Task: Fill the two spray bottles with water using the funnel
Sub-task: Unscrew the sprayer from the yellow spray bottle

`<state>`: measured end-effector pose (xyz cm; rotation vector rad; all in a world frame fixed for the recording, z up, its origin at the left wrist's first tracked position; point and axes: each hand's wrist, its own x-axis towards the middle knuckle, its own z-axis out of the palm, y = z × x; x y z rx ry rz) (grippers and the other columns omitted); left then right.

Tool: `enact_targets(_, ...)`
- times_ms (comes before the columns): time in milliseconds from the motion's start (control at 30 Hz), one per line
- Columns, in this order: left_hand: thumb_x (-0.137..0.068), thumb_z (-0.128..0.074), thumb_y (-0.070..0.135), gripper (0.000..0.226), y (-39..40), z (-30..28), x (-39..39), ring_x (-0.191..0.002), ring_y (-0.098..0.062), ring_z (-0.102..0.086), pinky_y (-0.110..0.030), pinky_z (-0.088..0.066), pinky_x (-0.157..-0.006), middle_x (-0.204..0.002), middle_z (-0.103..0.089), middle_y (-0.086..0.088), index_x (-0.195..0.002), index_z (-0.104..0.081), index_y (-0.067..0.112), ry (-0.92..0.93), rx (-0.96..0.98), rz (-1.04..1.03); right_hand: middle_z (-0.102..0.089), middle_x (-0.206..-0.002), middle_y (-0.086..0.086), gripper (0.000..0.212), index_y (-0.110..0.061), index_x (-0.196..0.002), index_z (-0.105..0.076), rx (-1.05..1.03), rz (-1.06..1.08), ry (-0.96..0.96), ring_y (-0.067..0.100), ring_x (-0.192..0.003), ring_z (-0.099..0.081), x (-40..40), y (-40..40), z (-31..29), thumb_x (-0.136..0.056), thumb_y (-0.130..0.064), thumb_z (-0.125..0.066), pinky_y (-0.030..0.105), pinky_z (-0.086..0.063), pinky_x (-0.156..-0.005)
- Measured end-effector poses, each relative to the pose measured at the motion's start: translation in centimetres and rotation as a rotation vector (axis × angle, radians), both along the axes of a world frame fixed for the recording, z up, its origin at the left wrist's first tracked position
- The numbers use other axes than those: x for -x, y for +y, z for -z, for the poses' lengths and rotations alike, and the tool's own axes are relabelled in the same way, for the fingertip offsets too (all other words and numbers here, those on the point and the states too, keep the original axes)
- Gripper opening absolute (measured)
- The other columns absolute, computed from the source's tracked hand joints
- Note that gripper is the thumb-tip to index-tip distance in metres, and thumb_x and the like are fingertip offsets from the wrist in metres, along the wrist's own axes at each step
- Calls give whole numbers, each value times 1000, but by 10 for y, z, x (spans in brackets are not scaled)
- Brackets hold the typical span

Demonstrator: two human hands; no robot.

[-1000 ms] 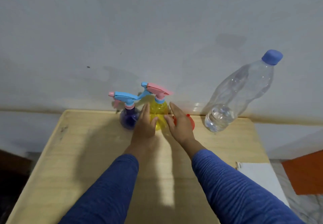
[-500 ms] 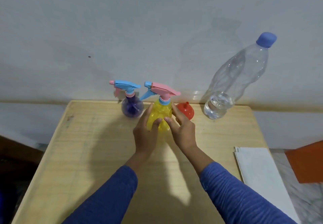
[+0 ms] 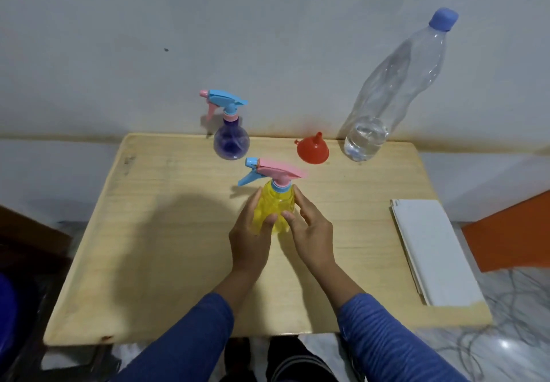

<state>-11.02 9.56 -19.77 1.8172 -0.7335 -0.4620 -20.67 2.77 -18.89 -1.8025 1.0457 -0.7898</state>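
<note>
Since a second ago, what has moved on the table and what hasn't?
Both hands, left hand and right hand, closed on the yellow spray bottle and drew it from the back row toward the person. The purple spray bottle, red funnel and water bottle stayed put.

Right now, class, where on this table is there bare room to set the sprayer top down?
The left half of the table is bare, from the purple spray bottle to the near edge. Bare too: between the right hand and the white board. Crowded: the back edge, with funnel and water bottle.
</note>
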Motion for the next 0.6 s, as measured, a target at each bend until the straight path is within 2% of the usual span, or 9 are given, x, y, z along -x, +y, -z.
enact_targets(133, -82, -69, 30, 59, -3, 4, -1, -112, -7, -56, -13, -38, -84, -128, -59, 7, -136, -45, 31, 53, -6, 4, -53, -133, -11, 52, -26, -135, -47, 1, -16, 3, -1, -122, -49, 1, -3, -1, -86, -18, -66, 22, -39, -106)
enact_targets(200, -80, -71, 29, 61, -4, 2, -1, -110, -3, -54, -5, -36, -81, -129, -57, 9, -136, -45, 29, 51, 2, -5, -52, -134, -11, 59, -33, -135, -42, -25, -13, -19, 3, -123, -50, 3, -4, -5, -84, -20, -69, 31, -41, -107)
enact_targets(300, -77, -75, 24, 67, -6, 0, 0, -108, 1, -48, 6, -30, -77, -123, -51, 19, -136, -44, 24, 37, 8, -31, -55, -131, -6, 75, -40, -135, -34, -38, 10, -88, 1, -119, -52, 4, -7, -21, -76, -22, -77, 27, -43, -104)
enact_targets(400, -74, -77, 24, 73, -11, 2, -1, -108, 5, -44, 5, -30, -76, -122, -43, 25, -138, -41, 25, 38, 6, -43, -57, -123, -5, 84, -41, -135, -33, 33, -26, -160, 3, -112, -56, -2, -13, -40, -68, -24, -82, 20, -45, -97)
enact_targets(467, -74, -77, 27, 71, -15, 2, 0, -107, 9, -42, 2, -31, -77, -122, -44, 24, -137, -42, 25, 50, 15, -57, -56, -127, -4, 83, -39, -135, -35, 101, -74, -184, 6, -108, -57, -11, -17, -48, -68, -28, -82, 21, -48, -93)
enact_targets(500, -73, -76, 30, 69, -16, 2, 1, -105, 12, -42, 3, -31, -78, -121, -46, 22, -134, -45, 24, 46, 37, -65, -55, -128, -8, 81, -40, -133, -36, 137, -90, -186, 6, -106, -57, -15, -20, -51, -68, -29, -81, 24, -50, -91)
enact_targets(600, -64, -72, 43, 63, -18, 8, 3, -100, 15, -48, 3, -33, -81, -115, -55, 18, -122, -52, 27, 56, 108, -77, -46, -119, -35, 74, -41, -129, -40, 216, -126, -189, 2, -105, -53, -25, -28, -55, -68, -27, -80, 30, -52, -86)
